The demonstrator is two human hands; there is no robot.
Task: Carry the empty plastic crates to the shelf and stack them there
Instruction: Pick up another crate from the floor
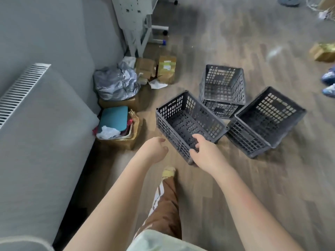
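Grey near crate (188, 122) empty | right hand (204, 153) grips its rim | left hand (155, 149) loosely curled, holding nothing

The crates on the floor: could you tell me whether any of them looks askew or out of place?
Yes. The far crate lies tipped on its side, its opening facing the camera. The right crate also leans. The near crate, gripped at its rim by the right hand, is tilted.

Three dark grey lattice crates (190, 120); wood-grain floor (235, 42); seemingly brown, white-striped trousers (163, 211).
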